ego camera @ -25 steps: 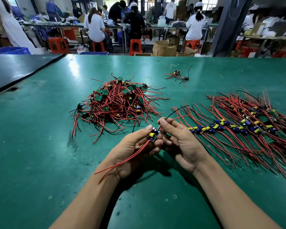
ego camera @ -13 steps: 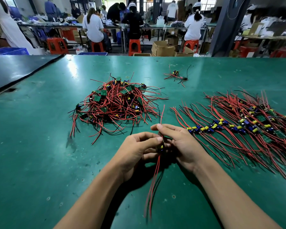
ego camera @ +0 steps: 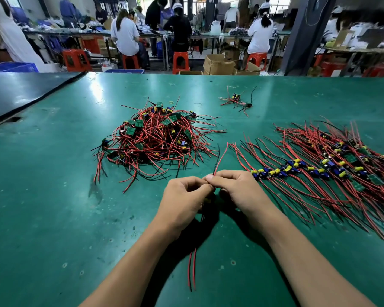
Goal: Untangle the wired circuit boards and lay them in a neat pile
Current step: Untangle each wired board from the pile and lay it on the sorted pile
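Note:
A tangled heap of small green circuit boards with red and black wires (ego camera: 155, 140) lies on the green table, left of centre. To the right, a neat row of boards with combed-out wires (ego camera: 319, 171) is spread out. Between them, near the front, my left hand (ego camera: 184, 202) and my right hand (ego camera: 237, 189) meet and together pinch one wired board (ego camera: 220, 159). The board itself is mostly hidden between my fingers. Its upper wires stick up past my fingertips and its lower red wires hang toward me under my left wrist.
A small separate cluster of wired boards (ego camera: 236, 100) lies farther back on the green table (ego camera: 53, 196). A dark table (ego camera: 20, 91) abuts at the far left. Several people sit on red stools at benches beyond the table's far edge.
The board has turned in my hands from lying sideways to standing with its wires running up and down. Both hands stayed together at the same spot, fingers closing tighter over the board.

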`<state>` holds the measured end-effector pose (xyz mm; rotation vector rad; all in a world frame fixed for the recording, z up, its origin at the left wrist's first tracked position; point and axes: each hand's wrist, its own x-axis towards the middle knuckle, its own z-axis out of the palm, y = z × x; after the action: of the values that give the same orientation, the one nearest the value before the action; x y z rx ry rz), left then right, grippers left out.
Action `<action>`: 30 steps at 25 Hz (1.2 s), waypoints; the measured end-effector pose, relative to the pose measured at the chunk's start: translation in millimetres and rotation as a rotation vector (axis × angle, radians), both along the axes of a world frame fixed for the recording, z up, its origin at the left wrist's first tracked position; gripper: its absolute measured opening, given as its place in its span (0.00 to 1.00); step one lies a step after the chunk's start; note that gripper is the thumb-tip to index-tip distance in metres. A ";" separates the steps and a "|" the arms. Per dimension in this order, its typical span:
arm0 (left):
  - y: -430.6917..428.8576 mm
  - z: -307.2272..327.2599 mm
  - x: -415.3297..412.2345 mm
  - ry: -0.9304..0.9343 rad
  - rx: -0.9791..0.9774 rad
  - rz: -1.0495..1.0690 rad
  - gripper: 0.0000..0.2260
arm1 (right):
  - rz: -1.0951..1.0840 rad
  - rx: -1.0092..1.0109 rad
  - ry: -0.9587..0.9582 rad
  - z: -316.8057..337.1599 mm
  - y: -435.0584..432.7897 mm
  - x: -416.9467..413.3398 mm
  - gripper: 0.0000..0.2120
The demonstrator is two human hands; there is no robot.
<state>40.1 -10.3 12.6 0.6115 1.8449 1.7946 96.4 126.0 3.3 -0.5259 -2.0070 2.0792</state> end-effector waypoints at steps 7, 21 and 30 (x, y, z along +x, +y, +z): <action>4.1 -4.0 -2.9 0.035 -0.106 -0.046 0.08 | -0.115 0.083 0.011 -11.2 20.4 -2.7 0.06; -1.9 3.8 -0.8 0.023 -0.123 -0.201 0.09 | -0.616 0.394 0.294 -16.1 37.1 -11.7 0.05; -4.6 2.2 -2.4 -0.088 -0.073 -0.163 0.11 | -0.529 0.040 0.277 -13.6 41.5 -9.9 0.17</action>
<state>37.7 -14.9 14.8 0.6261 1.7411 1.6165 86.4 167.5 -10.2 -0.6370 -1.5417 1.6803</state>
